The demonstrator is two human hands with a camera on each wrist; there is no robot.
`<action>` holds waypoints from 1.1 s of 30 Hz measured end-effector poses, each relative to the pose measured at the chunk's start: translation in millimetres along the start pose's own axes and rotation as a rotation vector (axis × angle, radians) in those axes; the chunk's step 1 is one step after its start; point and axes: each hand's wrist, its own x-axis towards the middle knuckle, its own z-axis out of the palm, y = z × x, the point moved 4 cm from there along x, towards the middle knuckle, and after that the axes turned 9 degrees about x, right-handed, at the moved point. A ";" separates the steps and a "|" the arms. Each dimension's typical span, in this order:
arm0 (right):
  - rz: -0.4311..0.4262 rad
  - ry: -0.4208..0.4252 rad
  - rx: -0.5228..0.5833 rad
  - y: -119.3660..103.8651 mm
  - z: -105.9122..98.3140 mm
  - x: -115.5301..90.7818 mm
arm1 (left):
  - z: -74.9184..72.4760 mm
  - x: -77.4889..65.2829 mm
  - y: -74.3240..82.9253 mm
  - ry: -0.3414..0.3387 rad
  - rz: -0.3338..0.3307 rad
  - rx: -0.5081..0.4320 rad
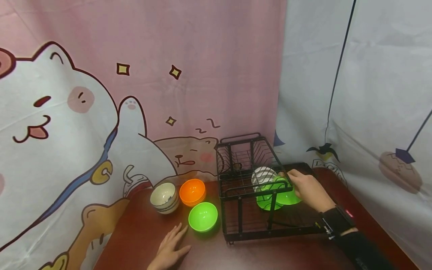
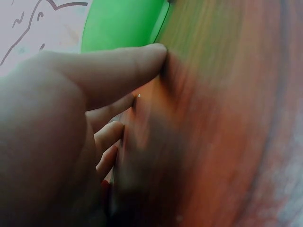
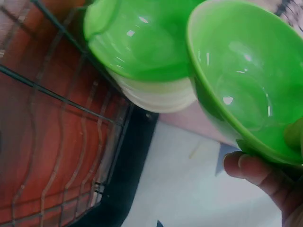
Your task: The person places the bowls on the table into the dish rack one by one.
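A green bowl (image 3: 244, 87) is pinched at its rim between thumb and fingers of the right hand (image 1: 306, 189); it is held at the lower level of the black rack (image 1: 251, 235), beside another green bowl (image 3: 139, 54). The left hand (image 1: 170, 247) is laid, fingers spread, on the table (image 1: 133, 240).

On the table (image 1: 206, 257), bowls (image 1: 192, 191) stand left of the rack (image 1: 270, 234), which holds more bowls (image 3: 147, 42).

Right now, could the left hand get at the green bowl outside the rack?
Likely yes: the left hand rests on the table close beside the green bowl, with nothing visible between them.
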 end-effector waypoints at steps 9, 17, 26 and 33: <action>-0.225 -0.005 -0.076 -18.3 23.0 -10.6 | -14.0 0.1 13.2 -0.097 -0.013 -0.025; -0.363 -0.017 -0.090 -22.7 48.2 -12.1 | -15.9 1.7 15.7 -0.134 -0.043 -0.011; -0.270 -0.106 -0.102 -26.1 57.8 -10.3 | -9.6 2.0 9.4 -0.099 -0.052 -0.025; -0.237 -0.099 -0.083 -21.5 66.6 -14.8 | 5.5 2.3 -6.3 -0.002 -0.006 0.017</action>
